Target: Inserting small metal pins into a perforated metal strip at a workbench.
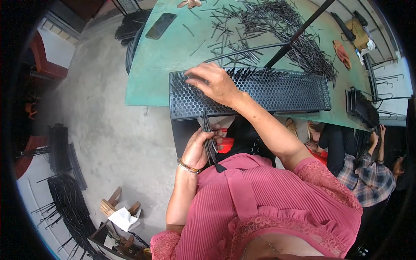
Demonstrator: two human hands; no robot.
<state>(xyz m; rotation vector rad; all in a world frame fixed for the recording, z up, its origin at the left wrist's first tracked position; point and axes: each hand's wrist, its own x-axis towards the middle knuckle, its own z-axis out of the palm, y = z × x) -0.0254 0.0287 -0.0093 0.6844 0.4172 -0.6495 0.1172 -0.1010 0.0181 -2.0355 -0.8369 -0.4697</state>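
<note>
A long black perforated tray [286,93] with rows of round holes lies along the near edge of the green table. My right hand [212,82] reaches over its left end, fingers bent down toward the holes; whatever its fingertips pinch is too small to make out. Along the tray's far side, thin black sticks [255,73] stand up from the holes. Just below the tray's near edge, my left hand [199,145] is closed around a bundle of thin black rods [209,145], held roughly upright.
Behind the tray, a large heap of loose black rods [277,26] covers the green table [147,78], crossed by a dark metal bar [299,34]. A phone [160,25] lies at the far left. A co-worker in a plaid shirt [368,180] handles a similar tray [363,106] at right.
</note>
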